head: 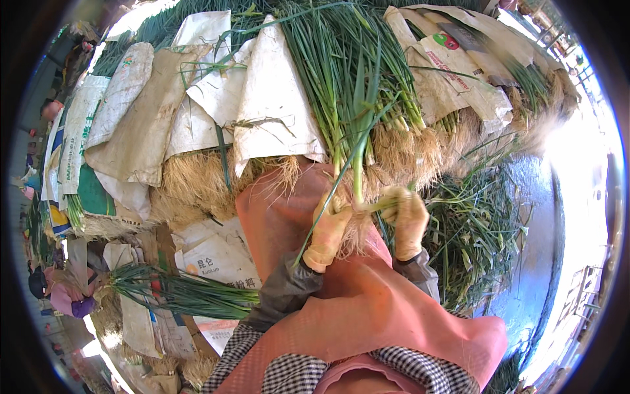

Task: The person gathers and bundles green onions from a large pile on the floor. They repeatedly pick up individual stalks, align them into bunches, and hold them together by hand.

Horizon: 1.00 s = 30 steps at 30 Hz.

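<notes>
My left hand (328,229), in a yellowish work glove, grips a green onion (358,177) low on its stem, just above the pale roots (353,236). Its long leaves point away from me over the stacked onions. At the right, my gloved right hand (406,219) is closed on a strip of green leaf or outer sheath (386,203) that runs from the base of the stem. The right fingers are slightly blurred. One long loose leaf (327,199) crosses over my left glove. An orange-pink apron (339,290) covers my lap under both hands.
Bundled green onions (330,74) with bushy roots (408,152) lie ahead, partly covered by woven sacks (275,108). Stripped leaves (477,231) heap at my right, beside a wet bluish surface (536,246). Another person (69,290) is at the far left, near an onion bunch (187,290).
</notes>
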Each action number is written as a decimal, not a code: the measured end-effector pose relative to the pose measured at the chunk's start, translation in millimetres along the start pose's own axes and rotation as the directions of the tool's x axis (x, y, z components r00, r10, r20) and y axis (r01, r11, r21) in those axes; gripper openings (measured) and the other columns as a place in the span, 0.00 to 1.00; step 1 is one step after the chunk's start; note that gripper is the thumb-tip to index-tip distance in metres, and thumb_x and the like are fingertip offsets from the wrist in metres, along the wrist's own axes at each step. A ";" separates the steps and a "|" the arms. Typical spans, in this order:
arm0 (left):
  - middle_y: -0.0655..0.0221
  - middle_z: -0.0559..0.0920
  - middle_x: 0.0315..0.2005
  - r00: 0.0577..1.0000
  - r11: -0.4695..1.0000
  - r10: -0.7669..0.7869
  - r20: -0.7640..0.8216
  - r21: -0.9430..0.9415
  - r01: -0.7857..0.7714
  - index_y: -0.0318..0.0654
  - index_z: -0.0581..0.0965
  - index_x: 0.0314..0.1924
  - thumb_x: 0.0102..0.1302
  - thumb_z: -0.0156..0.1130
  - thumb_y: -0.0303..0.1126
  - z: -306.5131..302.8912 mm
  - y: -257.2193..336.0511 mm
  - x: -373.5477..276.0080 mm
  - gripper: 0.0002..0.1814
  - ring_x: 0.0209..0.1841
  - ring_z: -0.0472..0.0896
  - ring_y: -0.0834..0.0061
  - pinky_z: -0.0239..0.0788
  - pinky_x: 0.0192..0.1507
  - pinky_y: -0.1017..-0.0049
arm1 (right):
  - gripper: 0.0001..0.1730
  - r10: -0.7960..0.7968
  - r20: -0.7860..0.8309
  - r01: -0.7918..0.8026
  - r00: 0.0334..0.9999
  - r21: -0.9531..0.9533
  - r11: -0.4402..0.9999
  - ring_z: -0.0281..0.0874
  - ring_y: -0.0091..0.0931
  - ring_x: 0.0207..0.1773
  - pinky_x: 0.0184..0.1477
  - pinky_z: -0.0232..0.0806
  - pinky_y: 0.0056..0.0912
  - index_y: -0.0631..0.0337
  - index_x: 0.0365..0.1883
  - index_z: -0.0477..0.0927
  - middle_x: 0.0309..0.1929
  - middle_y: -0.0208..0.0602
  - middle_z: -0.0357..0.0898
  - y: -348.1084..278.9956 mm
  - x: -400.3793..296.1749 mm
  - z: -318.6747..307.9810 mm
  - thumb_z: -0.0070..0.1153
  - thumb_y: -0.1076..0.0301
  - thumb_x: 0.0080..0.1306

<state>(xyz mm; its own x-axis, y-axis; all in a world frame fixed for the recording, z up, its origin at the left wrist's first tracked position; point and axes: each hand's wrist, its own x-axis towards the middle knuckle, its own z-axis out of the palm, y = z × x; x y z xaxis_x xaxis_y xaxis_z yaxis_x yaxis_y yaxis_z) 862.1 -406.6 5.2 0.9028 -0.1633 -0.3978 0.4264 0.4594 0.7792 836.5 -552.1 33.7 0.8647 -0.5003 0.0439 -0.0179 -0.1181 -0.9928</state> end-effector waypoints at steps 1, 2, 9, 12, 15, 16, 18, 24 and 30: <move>0.78 0.71 0.24 1.000 0.998 0.029 0.002 0.047 -0.029 0.39 0.69 0.36 0.64 0.60 0.18 -1.4 -11.2 5.2 0.09 0.21 0.68 0.85 0.60 0.22 0.83 | 0.15 -0.008 -0.098 0.020 0.995 0.124 0.992 0.73 0.13 0.21 0.23 0.64 0.16 0.61 0.40 0.82 0.27 0.31 0.84 3.2 -0.5 -10.1 0.45 0.63 0.78; 0.78 0.71 0.25 0.998 0.994 0.005 0.056 0.108 -0.011 0.38 0.69 0.37 0.63 0.59 0.17 -7.6 -22.0 10.1 0.09 0.24 0.71 0.85 0.65 0.25 0.83 | 0.16 0.039 -0.149 -0.011 0.988 0.185 0.983 0.70 0.12 0.20 0.23 0.60 0.14 0.61 0.40 0.82 0.26 0.30 0.83 7.2 1.7 -15.6 0.45 0.60 0.78; 0.60 0.75 0.45 0.642 0.198 0.624 0.446 0.705 -0.681 0.31 0.72 0.51 0.68 0.64 0.29 -18.5 24.2 -15.7 0.16 0.54 0.74 0.69 0.69 0.53 0.72 | 0.19 0.016 -0.048 -0.002 0.999 0.266 0.964 0.69 0.13 0.21 0.25 0.57 0.15 0.62 0.43 0.81 0.24 0.24 0.78 -12.8 3.4 -1.8 0.45 0.56 0.78; 0.56 0.74 0.59 0.724 0.320 0.580 0.373 0.713 -0.624 0.28 0.69 0.60 0.69 0.61 0.25 -10.5 63.9 -31.7 0.22 0.64 0.70 0.68 0.71 0.56 0.70 | 0.17 0.036 -0.015 -0.030 0.999 0.257 0.966 0.71 0.14 0.23 0.27 0.61 0.15 0.63 0.44 0.81 0.25 0.25 0.78 -16.6 -4.4 6.1 0.46 0.59 0.78; 0.60 0.75 0.58 0.911 0.953 0.162 0.380 0.180 -0.245 0.29 0.70 0.61 0.76 0.50 0.36 -7.2 35.8 -10.0 0.21 0.58 0.74 0.73 0.68 0.58 0.78 | 0.12 0.057 0.119 -0.084 0.991 0.241 0.967 0.68 0.13 0.25 0.28 0.62 0.15 0.62 0.42 0.79 0.26 0.24 0.77 -28.7 -16.7 24.5 0.48 0.64 0.77; 0.62 0.77 0.53 0.895 0.965 0.085 0.439 0.187 -0.184 0.30 0.70 0.61 0.77 0.49 0.37 0.8 40.6 -6.9 0.21 0.52 0.76 0.75 0.68 0.55 0.79 | 0.11 0.074 0.139 -0.114 0.987 0.311 0.944 0.68 0.13 0.25 0.28 0.63 0.15 0.61 0.41 0.79 0.26 0.25 0.76 -25.5 -22.6 31.8 0.49 0.64 0.77; 0.66 0.81 0.42 0.857 0.980 -0.073 0.510 0.196 -0.033 0.32 0.71 0.61 0.76 0.52 0.38 2.9 27.7 15.2 0.21 0.38 0.77 0.79 0.68 0.42 0.80 | 0.07 0.104 0.193 -0.156 0.976 0.279 0.947 0.67 0.13 0.26 0.28 0.63 0.16 0.58 0.40 0.79 0.26 0.24 0.74 -19.5 -27.2 30.4 0.51 0.67 0.75; 0.67 0.83 0.32 0.985 0.996 -0.086 0.152 0.005 0.087 0.33 0.77 0.56 0.73 0.55 0.28 -22.9 -11.2 58.7 0.14 0.29 0.78 0.78 0.71 0.29 0.79 | 0.14 -0.203 -0.607 0.457 0.768 0.299 0.838 0.72 0.20 0.32 0.30 0.68 0.23 0.60 0.48 0.77 0.37 0.34 0.77 -43.8 26.2 -51.5 0.49 0.59 0.74; 0.69 0.82 0.33 0.858 0.993 -0.038 0.512 -0.078 0.090 0.31 0.71 0.64 0.75 0.52 0.51 -4.6 61.7 4.7 0.30 0.28 0.76 0.85 0.70 0.31 0.82 | 0.30 0.019 -0.273 -0.008 0.962 0.039 0.999 0.76 0.20 0.37 0.37 0.67 0.20 0.57 0.58 0.77 0.55 0.37 0.80 -24.9 58.3 -105.2 0.47 0.41 0.73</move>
<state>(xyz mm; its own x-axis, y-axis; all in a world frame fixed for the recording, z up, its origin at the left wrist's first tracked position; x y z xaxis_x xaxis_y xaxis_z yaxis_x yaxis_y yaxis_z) 892.4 -375.0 49.1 0.7872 -0.6043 -0.1234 0.5006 0.5092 0.7001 834.5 -668.6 72.7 0.6946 -0.7174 0.0542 -0.0053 -0.0804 -0.9967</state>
